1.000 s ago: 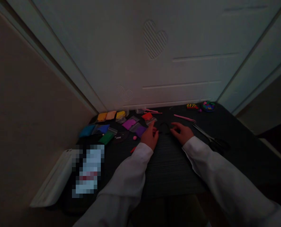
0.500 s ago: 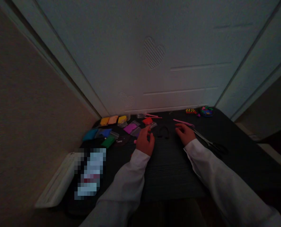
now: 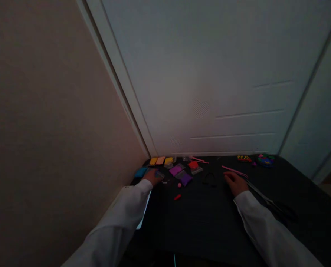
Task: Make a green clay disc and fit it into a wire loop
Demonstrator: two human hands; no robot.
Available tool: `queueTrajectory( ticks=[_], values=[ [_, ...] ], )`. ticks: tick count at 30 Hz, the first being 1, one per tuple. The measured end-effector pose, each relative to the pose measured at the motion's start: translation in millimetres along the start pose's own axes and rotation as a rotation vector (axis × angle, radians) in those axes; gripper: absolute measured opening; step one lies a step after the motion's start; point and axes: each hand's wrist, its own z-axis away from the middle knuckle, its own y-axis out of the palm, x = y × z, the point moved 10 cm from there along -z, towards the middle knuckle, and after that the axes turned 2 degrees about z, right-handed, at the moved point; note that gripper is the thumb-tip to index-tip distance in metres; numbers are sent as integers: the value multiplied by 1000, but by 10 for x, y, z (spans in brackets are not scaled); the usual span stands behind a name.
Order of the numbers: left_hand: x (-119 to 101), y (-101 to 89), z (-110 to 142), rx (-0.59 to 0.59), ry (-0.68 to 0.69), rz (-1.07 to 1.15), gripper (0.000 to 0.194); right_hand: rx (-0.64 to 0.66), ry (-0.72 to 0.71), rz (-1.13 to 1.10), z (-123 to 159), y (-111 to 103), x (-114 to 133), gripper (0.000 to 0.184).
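Dark counter (image 3: 204, 226). Left hand (image 3: 153, 177) beside blue packet (image 3: 140, 172), far left; fingers hidden, grip cannot be told. Right hand (image 3: 237, 183) near scissors (image 3: 268, 201) and pink tweezers (image 3: 233, 171); fingers loosely curled, too dark to tell if holding. Packet looks light, soft, perhaps slippery; best pinched by edge. Tweezers probably springy; hold mid-arms.

My left hand (image 3: 153, 177) and white sleeve (image 3: 121, 211) hide most of the bright flat screen (image 3: 143, 215), both my sleeves run off the bottom edge, and the multicoloured round piece (image 3: 266, 160) is too small and dim for me to make out.
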Motion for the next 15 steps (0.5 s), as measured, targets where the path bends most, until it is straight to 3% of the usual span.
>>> queueTrajectory(
  ticks=[4, 9, 12, 15],
  values=[
    [176, 131, -77, 72, -8, -47, 30, -1, -32, -32, -19, 8, 15, 25],
    [93, 125, -86, 79, 4, -105, 24, -60, -83, -84, -9, -41, 56, 22],
    [-147, -12, -50, 46, 53, -134, 34, -57, -67, -113, 3, -48, 82, 22],
    [-689, -196, 90, -94, 210, -156, 43, -39, -91, -162, 30, -53, 191, 26]
  ],
)
